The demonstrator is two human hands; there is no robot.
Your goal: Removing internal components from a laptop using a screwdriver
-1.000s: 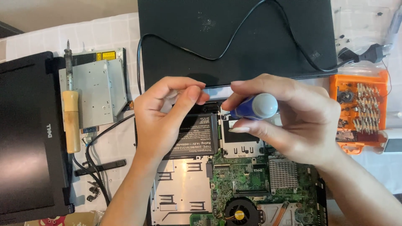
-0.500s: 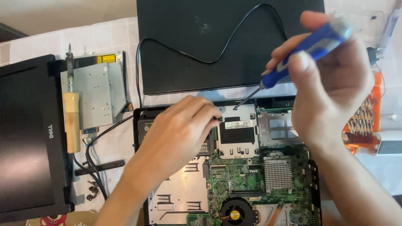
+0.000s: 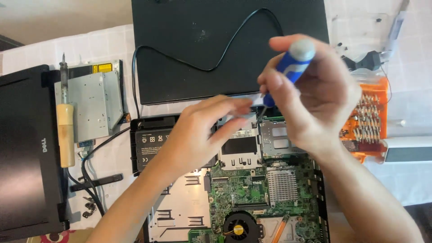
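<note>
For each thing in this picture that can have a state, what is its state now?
Laptop base: cover off, circuit board and fan exposed.
Blue screwdriver: gripped in right hand, tip down at the base's top edge.
Left hand: resting on the base, fingers near the tip.
Orange bit case: open, bits showing.
Optical drive: removed, lying on the table.
Wooden-handled tool: lying unused.

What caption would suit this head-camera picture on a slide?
Right hand holds a blue-handled screwdriver over an opened laptop; left hand rests on it.
</note>
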